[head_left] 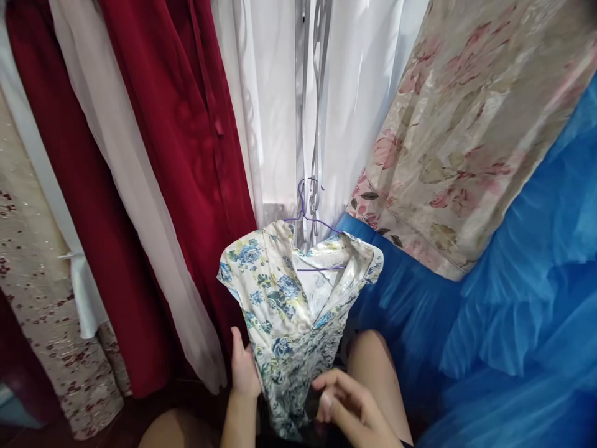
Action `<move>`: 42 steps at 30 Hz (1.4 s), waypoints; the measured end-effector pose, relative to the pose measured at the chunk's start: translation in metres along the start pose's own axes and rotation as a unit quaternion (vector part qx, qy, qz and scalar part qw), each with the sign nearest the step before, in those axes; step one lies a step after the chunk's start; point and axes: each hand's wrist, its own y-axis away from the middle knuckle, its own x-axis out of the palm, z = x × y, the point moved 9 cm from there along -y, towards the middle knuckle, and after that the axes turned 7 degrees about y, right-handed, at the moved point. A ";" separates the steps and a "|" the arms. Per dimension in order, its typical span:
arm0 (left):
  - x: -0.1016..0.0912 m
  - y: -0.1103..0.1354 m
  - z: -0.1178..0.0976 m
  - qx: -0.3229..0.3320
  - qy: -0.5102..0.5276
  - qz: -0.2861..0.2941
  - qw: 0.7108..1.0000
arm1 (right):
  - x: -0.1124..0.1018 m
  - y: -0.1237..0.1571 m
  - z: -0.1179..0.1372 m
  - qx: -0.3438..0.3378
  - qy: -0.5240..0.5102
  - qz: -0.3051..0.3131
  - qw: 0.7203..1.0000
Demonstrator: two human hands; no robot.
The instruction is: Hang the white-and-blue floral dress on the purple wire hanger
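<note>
A floral dress (pixel 280 298), white with blue flowers and green leaves, is in front of me on a thin purple wire hanger (pixel 321 222). Its neckline lies open in a V, and the lower part is gathered and crinkled. Against the dress's left edge rests my left hand (pixel 245 371), thumb stretched up and apart, the other fingers mostly hidden behind the cloth. My right hand (pixel 345 403) is by the lower right side of the dress, fingers loosely bent and spaced, with nothing visible in them. Whether its fingertips touch the cloth I cannot tell.
Long garments hang all around: dark red cloth (pixel 153 124) and a pale pink length (pixel 107 137) to the left, white fabric (pixel 275 112) with grey ribbons behind, a beige floral garment (pixel 448 143) and blue tulle (pixel 504 323) to the right. My bare knees (pixel 373 367) are below.
</note>
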 end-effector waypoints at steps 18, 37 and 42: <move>-0.025 -0.003 0.005 0.055 0.008 -0.064 0.996 | -0.032 -0.061 -0.010 0.007 -0.053 -0.233 0.971; 0.114 0.042 0.031 0.205 -0.266 0.178 0.925 | -0.041 -0.035 0.005 0.011 -0.105 -0.259 0.960; 0.112 0.046 0.022 0.226 -0.295 0.188 0.909 | -0.052 -0.046 0.021 -0.008 -0.136 -0.282 0.950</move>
